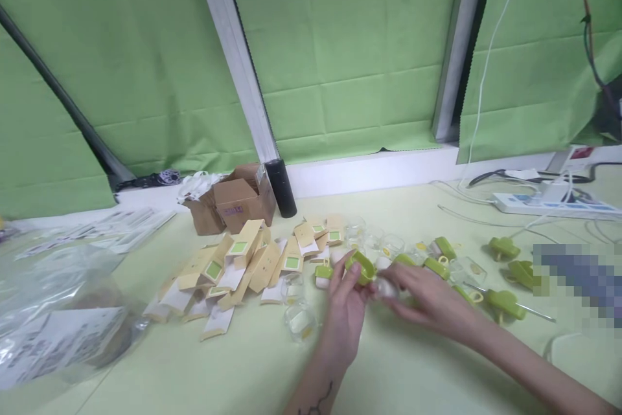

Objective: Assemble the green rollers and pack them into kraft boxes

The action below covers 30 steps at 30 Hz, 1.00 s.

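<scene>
My left hand [346, 311] is closed around a small green hollow cover [362, 267], its open side tilted up. Close beside it, my right hand [430, 295] pinches a rounded whitish piece [387, 287] with a shiny look; motion blurs its details. The two pieces are very near each other, and I cannot tell whether they touch. Around my hands lie green-and-white pieces with small loops, among them a green piece [436, 267] and another [443, 247]. Clear plastic shells [298, 320] lie left of my left hand.
Opened cream cardboard boxes [262, 266] are heaped at left centre. Behind them stand a brown carton [238, 201] and a black cylinder [281, 188]. A clear plastic bag [92, 279] lies left. More green pieces [505, 303], a thin metal rod [537, 313] and a power strip [554, 204] are right.
</scene>
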{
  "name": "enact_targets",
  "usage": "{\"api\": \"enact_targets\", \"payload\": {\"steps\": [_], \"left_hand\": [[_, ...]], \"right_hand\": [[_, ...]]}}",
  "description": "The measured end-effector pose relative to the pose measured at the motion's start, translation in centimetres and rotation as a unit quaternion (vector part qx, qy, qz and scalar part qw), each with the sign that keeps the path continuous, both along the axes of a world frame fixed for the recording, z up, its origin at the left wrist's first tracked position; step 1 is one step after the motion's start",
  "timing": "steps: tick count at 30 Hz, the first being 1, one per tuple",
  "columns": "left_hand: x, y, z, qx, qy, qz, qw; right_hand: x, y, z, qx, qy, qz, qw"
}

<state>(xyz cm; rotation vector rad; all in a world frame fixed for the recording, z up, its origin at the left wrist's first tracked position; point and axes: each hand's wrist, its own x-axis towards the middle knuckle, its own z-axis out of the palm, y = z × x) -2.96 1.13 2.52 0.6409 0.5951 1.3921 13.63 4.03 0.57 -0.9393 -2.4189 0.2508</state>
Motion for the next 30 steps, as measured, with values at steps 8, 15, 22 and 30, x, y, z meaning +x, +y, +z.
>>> {"api": "enact_targets", "payload": {"steps": [8, 15, 22, 30], "left_hand": [[0.8, -0.8, -0.8, -0.032, -0.003, -0.143, 0.989], [1.3, -0.4, -1.4, -0.047, -0.078, -0.199, 0.976], [2.4, -0.3, -1.5, -0.047, -0.055, -0.177, 0.981], [2.2, -0.9, -2.5, -0.038, -0.005, -0.159, 0.987]], "right_hand": [[1.4, -1.3, 2.4, -0.046, 0.200, -0.044, 0.978], [0.3, -2.1, 1.8, 0.062, 0.124, 0.021, 0.990], [-0.4, -2.2, 0.9, 0.089, 0.073, -0.014, 0.993], [-1.6, -3.1, 0.3, 0.150, 0.098, -0.036, 0.983]]}}
